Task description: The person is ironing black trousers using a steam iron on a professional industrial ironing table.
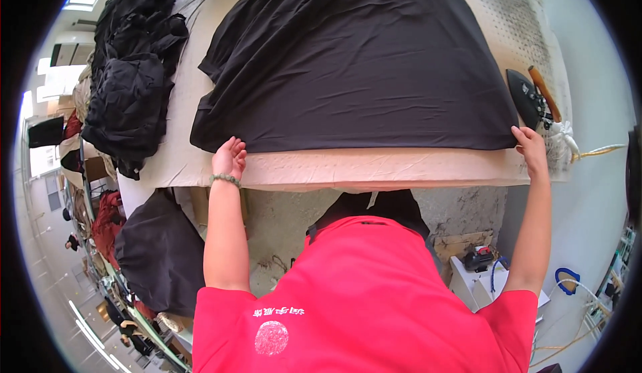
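A large piece of black fabric [374, 72] is spread over the pale padded ironing table, with light creases and a straight near edge. My left hand [231, 159], with a beaded bracelet at the wrist, has its fingers curled at the left part of that edge; the thumb's grip is partly hidden. At the near right corner, my right hand [531, 149] pinches the fabric between thumb and fingers. Just beyond my right hand lies an iron [525, 99] with a brown handle, resting on its side.
A heap of black garments [130, 99] lies along the table's left side. Below it stands a bulging dark cloth bundle [160, 256]. A white cloth with a yellowish cord [568, 146] is by the iron. The padded table [361, 169] ends close to my body; a grey wall [595, 72] bounds the right.
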Tool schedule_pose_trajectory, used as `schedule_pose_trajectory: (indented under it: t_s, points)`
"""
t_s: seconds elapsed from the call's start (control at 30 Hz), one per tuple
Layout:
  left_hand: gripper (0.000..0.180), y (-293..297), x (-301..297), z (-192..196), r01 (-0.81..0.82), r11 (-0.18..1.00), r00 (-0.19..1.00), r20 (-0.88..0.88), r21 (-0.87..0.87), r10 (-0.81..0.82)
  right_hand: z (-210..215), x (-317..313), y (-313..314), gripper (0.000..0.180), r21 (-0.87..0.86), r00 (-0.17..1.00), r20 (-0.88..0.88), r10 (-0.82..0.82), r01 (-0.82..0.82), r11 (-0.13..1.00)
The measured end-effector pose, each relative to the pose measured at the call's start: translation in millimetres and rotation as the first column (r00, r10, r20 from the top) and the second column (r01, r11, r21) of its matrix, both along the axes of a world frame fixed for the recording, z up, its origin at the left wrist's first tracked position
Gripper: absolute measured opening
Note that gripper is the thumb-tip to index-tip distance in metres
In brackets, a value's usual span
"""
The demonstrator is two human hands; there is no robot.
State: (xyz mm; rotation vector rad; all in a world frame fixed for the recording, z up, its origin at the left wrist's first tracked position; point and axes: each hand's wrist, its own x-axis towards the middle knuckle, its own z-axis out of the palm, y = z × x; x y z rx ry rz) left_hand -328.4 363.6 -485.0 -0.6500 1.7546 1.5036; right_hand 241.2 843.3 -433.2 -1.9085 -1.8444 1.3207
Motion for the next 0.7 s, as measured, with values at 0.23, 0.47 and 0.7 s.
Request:
schedule_pose_trajectory:
  t_s: [0.23, 0.47, 0.7]
  points:
    - [0.034, 22.8, 9.1, 26.9, 0.428, 0.886, 0.886, -0.108, -0.18, -0.45, 43.9, -0.9, -0.3, 0.024, -0.013, 0.985, -0.169, 0.03, -0.032, 0.999]
    - [0.022, -50.8, 22.9, 79.0, 0.321, 0.94, 0.892, -0.368, 0.112, -0.261, 32.4, 53.6, -56.2, 0.021, -0.321, 0.906, -0.405, -0.12, -0.017, 0.947]
    - [0.033, -63.4, 33.9, -11.9, -0.151, 0.872, 0.985, 0.0, 0.465, 0.171, -2.3, 26.0, -111.4, 0.027, -0.546, 0.717, -0.533, -0.449, 0.114, 0.83]
